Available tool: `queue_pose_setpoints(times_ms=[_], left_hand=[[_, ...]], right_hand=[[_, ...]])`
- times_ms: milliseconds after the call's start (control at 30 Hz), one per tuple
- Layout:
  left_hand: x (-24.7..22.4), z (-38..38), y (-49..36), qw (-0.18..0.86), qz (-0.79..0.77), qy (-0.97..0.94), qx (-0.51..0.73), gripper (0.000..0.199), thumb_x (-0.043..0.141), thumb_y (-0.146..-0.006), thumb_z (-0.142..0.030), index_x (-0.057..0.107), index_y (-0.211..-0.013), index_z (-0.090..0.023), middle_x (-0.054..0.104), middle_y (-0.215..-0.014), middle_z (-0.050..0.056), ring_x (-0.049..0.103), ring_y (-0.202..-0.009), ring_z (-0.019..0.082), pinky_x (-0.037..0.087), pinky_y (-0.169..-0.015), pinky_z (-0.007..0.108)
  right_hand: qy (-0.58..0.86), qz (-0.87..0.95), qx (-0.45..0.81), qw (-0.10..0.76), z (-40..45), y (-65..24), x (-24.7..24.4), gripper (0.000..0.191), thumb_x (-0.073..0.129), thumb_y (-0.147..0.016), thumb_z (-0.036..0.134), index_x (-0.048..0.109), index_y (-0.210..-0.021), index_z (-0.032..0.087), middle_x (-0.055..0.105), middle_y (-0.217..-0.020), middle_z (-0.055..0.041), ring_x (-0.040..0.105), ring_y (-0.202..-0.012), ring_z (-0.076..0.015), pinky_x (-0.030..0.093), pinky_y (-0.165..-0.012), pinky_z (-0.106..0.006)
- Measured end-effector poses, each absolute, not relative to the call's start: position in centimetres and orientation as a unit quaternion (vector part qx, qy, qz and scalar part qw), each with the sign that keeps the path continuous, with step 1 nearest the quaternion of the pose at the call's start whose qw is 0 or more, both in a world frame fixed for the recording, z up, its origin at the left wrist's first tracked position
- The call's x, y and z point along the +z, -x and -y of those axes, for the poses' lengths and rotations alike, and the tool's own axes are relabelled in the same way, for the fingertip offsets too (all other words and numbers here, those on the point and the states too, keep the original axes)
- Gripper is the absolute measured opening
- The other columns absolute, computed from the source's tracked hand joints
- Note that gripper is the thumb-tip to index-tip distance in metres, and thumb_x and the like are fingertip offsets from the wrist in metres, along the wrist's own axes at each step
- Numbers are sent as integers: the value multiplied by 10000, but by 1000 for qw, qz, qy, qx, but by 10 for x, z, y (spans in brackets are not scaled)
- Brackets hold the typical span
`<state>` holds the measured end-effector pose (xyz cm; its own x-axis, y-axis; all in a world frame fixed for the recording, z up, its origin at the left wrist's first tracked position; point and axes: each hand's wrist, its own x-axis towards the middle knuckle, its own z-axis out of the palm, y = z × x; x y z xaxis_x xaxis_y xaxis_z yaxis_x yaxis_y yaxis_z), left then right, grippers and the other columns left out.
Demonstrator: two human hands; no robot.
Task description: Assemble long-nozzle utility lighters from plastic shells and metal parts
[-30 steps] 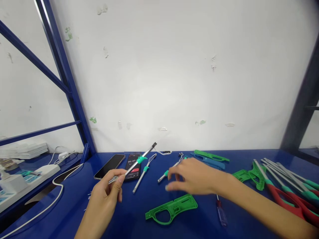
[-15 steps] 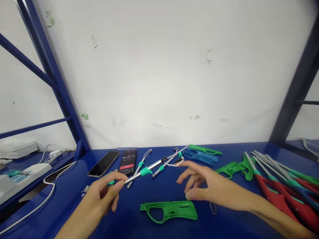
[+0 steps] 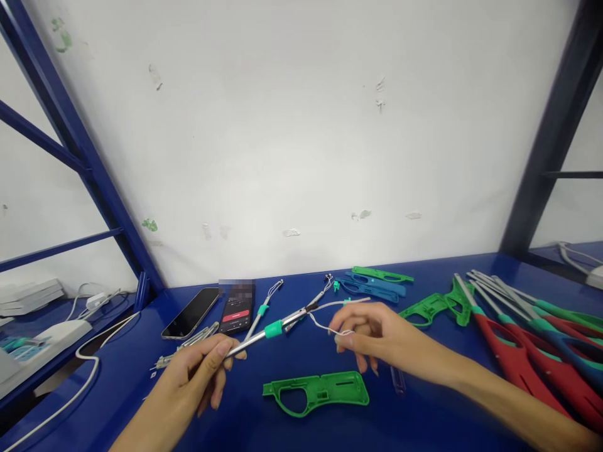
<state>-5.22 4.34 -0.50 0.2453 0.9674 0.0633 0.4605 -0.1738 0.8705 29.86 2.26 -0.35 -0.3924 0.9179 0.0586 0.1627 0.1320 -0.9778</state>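
A thin metal tube (image 3: 255, 338) with a green collar (image 3: 274, 329) is pinched at its lower end by my left hand (image 3: 195, 373). White wires (image 3: 325, 326) run from the tube's upper end to my right hand (image 3: 372, 333), whose thumb and bent fingers are closed on them. Below the tube, a green half-shell handle (image 3: 320, 392) lies on the table with its hollow side up. More collared tubes lie behind, one (image 3: 257, 319) left of the held tube's upper part.
Two phones, one dark (image 3: 191, 312) and one lit (image 3: 238, 307), lie at the back left. Blue (image 3: 374, 287) and green (image 3: 426, 309) shells sit at the back right. Several red-handled lighters (image 3: 509, 351) are at the right. A clear purple piece (image 3: 398, 380) lies near my right wrist.
My right fingers have closed on the wires, which now stretch out from the tube. The held tube has turned slightly, its collar now wrapped smoothly. The view has shifted a little.
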Motion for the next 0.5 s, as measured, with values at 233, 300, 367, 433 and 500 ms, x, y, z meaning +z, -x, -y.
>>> queue_pose_setpoints(times_ms=[233,300,367,433,500], left_hand=[[-11,-47,54,388,-517,-685,336,719,503,-935,-868,705,-961,-179,482,-487,-62,430,-436,119,355,-446,219],[-14,-47,53,393,-519,-678,341,716,514,-927,-870,701,-960,-179,476,-519,-68,446,-425,114,345,-440,220],[-16,-46,52,397,-518,-674,347,711,527,-920,-870,699,-947,-180,482,-574,-70,459,-414,104,342,-440,225],[-17,-46,50,398,-517,-674,347,705,524,-926,-863,702,-944,-181,478,-609,-72,473,-412,101,340,-447,230],[-17,-45,49,394,-519,-678,341,706,505,-939,-858,707,-948,-181,458,-604,-78,476,-413,100,334,-460,232]], right_hand=[[395,646,534,377,-13,-304,8,625,766,-974,534,503,-1498,319,635,-919,22,661,-739,-127,536,-602,-230],[394,639,551,365,-11,-303,11,700,802,-947,515,460,-1536,352,615,-1016,12,670,-754,-122,549,-603,-233],[402,625,570,352,-9,-300,12,809,869,-888,494,429,-1558,390,591,-1092,8,674,-745,-111,549,-576,-223],[413,610,577,353,-7,-295,13,878,924,-826,471,437,-1552,395,580,-1075,16,664,-719,-104,535,-538,-208],[428,600,562,376,-7,-291,11,855,935,-808,465,474,-1522,371,581,-978,38,645,-679,-100,517,-512,-198]])
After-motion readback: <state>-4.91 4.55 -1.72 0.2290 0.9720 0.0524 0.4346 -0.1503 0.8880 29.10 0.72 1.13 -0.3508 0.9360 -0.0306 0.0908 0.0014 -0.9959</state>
